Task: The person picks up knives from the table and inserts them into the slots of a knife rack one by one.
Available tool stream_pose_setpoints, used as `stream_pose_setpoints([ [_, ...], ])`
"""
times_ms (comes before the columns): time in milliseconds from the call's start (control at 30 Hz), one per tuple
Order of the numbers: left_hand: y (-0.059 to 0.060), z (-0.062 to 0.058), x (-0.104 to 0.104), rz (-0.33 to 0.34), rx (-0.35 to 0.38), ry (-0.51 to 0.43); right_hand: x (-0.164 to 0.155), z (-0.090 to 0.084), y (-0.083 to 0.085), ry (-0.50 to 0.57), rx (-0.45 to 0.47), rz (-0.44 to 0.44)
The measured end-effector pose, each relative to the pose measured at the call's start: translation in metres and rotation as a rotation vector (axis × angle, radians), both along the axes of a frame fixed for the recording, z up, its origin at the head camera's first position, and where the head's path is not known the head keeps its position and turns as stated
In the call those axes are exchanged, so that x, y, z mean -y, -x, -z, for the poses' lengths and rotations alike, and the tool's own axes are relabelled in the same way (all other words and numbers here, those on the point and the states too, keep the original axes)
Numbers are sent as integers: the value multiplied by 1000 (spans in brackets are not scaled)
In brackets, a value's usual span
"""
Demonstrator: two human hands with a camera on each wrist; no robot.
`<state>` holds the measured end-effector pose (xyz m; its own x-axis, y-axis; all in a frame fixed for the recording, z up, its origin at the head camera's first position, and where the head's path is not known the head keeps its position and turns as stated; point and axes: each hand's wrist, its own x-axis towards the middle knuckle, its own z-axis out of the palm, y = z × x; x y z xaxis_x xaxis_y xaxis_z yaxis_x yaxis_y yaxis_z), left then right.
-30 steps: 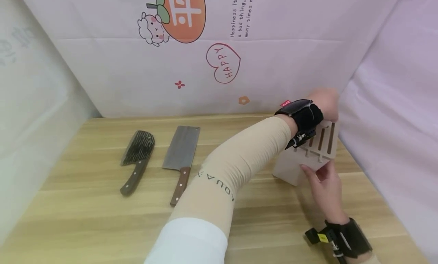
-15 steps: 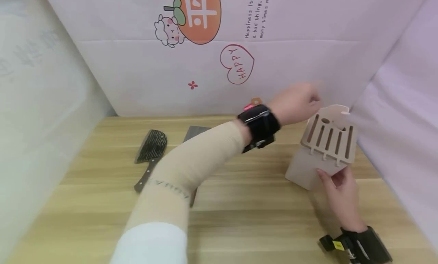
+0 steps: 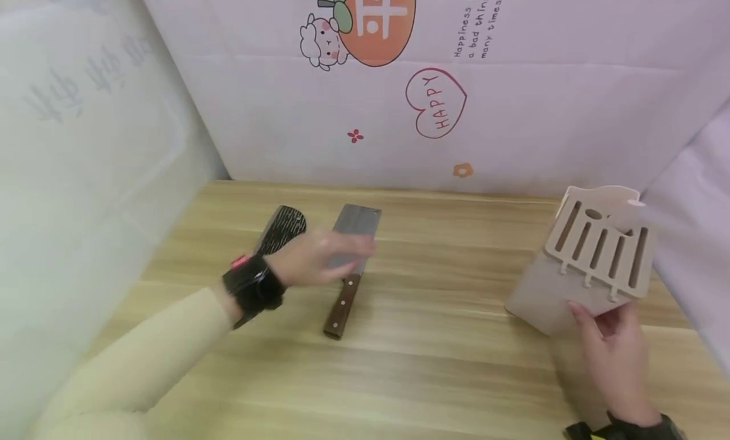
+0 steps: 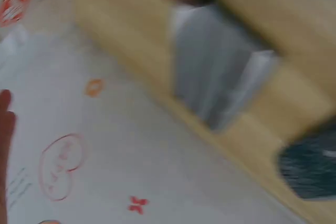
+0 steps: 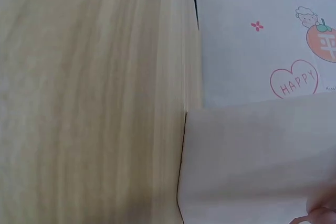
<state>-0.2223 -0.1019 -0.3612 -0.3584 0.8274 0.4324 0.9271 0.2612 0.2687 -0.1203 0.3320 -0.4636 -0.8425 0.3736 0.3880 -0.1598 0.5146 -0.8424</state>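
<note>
Two hands: right [image 3: 613,348] gripping beige slotted knife block [image 3: 587,259], left [image 3: 319,259] open over steel cleaver [image 3: 350,250]

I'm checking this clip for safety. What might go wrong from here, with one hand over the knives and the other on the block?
1. The left hand hovers, blurred by motion, over the steel cleaver; a hasty reach may land fingers on the blade rather than the wooden handle.
2. The knife block sits tilted, steadied only by the right hand at its lower front; it may tip or slide.
3. The dark patterned cleaver lies close beside; it may get knocked.
</note>
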Motion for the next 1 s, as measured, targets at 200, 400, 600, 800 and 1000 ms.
stream_pose_setpoints([
  [200,-27,35,34,90,-95,241,-10,-2,-2,-31,-10,-31],
  [400,-22,64,35,144,-194,414,-18,-3,-3,-81,-51,-46],
  [600,-16,70,20,177,-280,486,-21,-3,-2,-123,-35,-76],
  [800,-12,69,3,206,-292,598,-22,-3,-2,-127,-43,-86],
  [1000,-10,73,-4,209,-253,657,-25,-4,-1,-125,-39,-95],
])
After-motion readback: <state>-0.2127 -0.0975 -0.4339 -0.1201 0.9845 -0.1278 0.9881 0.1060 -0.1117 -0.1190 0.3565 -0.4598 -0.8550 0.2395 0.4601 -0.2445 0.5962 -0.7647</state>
